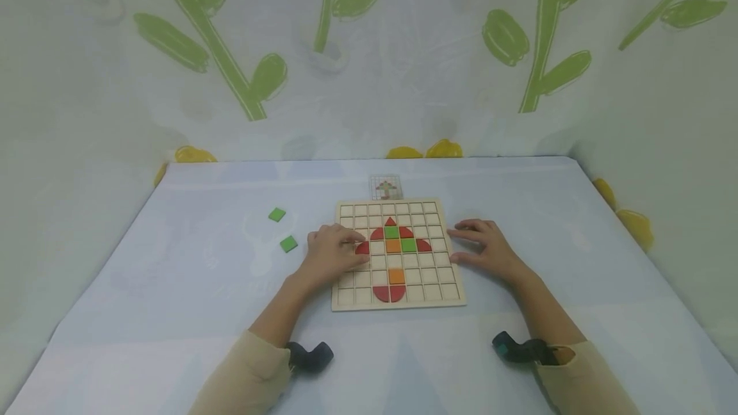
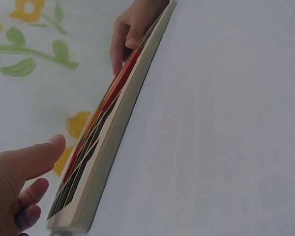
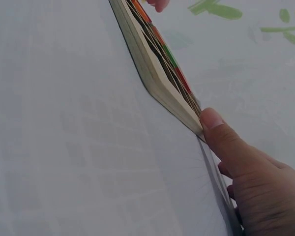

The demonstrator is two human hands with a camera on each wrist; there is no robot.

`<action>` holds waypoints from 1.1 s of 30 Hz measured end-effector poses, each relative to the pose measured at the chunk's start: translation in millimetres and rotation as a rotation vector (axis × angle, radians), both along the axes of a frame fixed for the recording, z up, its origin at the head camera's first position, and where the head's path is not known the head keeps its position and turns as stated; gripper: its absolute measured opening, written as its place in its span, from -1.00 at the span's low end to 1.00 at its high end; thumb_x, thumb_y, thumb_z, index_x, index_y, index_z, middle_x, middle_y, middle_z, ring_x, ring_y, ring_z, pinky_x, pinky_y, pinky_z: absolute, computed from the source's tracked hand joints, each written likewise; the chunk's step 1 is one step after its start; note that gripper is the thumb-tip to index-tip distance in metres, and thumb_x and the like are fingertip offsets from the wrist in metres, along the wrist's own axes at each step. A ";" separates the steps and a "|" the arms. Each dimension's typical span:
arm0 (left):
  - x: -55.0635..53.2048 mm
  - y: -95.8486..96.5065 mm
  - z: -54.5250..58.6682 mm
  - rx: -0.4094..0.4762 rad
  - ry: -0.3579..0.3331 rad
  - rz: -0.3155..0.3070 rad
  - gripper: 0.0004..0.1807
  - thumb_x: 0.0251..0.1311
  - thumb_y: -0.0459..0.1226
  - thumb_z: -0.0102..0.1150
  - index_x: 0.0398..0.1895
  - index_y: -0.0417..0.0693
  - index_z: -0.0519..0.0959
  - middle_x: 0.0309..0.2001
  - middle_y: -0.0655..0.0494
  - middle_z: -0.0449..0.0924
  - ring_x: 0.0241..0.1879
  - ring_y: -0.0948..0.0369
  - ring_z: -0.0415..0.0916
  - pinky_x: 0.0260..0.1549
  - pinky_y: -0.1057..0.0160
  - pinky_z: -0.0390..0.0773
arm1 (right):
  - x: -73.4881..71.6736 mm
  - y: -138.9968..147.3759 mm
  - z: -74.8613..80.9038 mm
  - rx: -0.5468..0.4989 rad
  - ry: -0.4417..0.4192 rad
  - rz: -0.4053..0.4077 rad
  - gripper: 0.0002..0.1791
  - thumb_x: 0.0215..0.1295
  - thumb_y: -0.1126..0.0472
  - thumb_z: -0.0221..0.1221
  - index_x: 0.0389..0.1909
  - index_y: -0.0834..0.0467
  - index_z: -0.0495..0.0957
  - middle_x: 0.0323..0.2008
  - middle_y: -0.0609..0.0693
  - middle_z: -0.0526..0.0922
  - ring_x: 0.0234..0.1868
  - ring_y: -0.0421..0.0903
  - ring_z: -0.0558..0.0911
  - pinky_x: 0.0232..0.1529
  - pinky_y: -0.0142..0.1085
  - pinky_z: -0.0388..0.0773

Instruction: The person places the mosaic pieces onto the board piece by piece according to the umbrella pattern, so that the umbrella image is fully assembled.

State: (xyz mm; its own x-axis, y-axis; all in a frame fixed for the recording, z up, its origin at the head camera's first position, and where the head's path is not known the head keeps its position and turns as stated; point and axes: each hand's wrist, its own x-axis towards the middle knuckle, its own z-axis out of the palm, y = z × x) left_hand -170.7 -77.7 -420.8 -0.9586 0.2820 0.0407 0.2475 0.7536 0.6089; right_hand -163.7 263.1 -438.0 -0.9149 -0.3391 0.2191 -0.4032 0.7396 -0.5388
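Note:
A square wooden grid board [image 1: 426, 276] lies flat, with red, green and orange tiles set in some of its cells. My left hand [image 1: 331, 252] reaches over the board's left side, its thumb and index finger apart on either side of a red quarter-round tile [image 1: 362, 248]. In the left wrist view the left thumb stands above the board's surface, and whether a fingertip touches that tile cannot be told. At the board's right edge is my right hand [image 1: 487, 252], fingers loosely extended. Its thumb [image 3: 214, 120] touches the board's rim in the right wrist view.
Two loose green tiles, one farther back [image 1: 277, 214] and one nearer [image 1: 289, 244], lie on the white table [image 1: 202, 261] left of the board. A small pattern card [image 1: 385, 187] lies behind the board. Leaf-printed fabric [image 1: 403, 82] rises beyond the table's back edge.

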 end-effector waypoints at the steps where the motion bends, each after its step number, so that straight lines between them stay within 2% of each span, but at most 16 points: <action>1: -0.1 -2.3 -1.1 0.005 0.006 0.001 -0.63 -0.07 0.03 0.39 -0.15 0.19 0.67 -0.24 0.25 0.52 -0.14 0.18 0.31 -0.14 0.05 0.10 | -0.1 0.1 -0.4 0.001 0.001 -0.001 -0.40 -0.05 0.07 0.42 0.07 0.15 0.58 0.10 0.17 0.47 0.13 0.13 0.30 0.08 0.06 0.24; 12: 2.7 -30.5 -6.2 0.014 0.051 0.051 -0.60 -0.09 -0.02 0.42 -0.13 0.12 0.65 -0.21 0.19 0.54 -0.10 0.14 0.35 -0.10 0.01 0.11 | 0.5 -1.5 -1.0 0.001 0.012 0.004 -0.42 -0.05 0.08 0.42 0.07 0.16 0.58 0.09 0.18 0.48 0.11 0.14 0.31 0.06 0.06 0.24; 16: 2.7 -42.9 -5.5 0.024 0.062 0.069 -0.60 -0.09 -0.04 0.42 -0.13 0.10 0.64 -0.21 0.15 0.54 -0.09 0.11 0.35 -0.09 -0.02 0.07 | 0.3 -0.8 -1.8 0.000 0.026 0.004 -0.43 -0.05 0.09 0.42 0.05 0.17 0.59 0.08 0.18 0.49 0.10 0.15 0.32 0.05 0.07 0.24; 23: 5.9 -66.1 -1.9 0.020 0.083 0.097 -0.58 -0.07 -0.06 0.42 -0.10 0.06 0.64 -0.21 0.12 0.55 -0.13 0.10 0.33 -0.09 -0.04 0.05 | 0.4 -1.4 -1.7 -0.005 -0.009 -0.005 -0.41 -0.04 0.07 0.42 0.08 0.15 0.58 0.10 0.17 0.47 0.14 0.13 0.29 0.09 0.07 0.23; 33: 3.4 -93.5 -3.8 -0.034 0.079 0.158 -0.57 0.00 -0.06 0.37 -0.04 0.01 0.62 -0.09 -0.01 0.56 -0.01 -0.02 0.32 -0.08 -0.11 0.04 | 0.9 -1.4 0.5 -0.010 0.000 -0.001 -0.41 -0.06 0.09 0.42 0.07 0.16 0.58 0.10 0.18 0.48 0.14 0.14 0.30 0.10 0.08 0.22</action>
State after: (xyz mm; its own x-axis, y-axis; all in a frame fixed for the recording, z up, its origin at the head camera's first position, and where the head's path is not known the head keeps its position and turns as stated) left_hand -167.4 -171.2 -424.6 -0.9852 0.1306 0.1112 0.1708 0.8065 0.5660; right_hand -162.8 261.6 -437.5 -0.9152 -0.3358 0.2227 -0.4024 0.7347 -0.5462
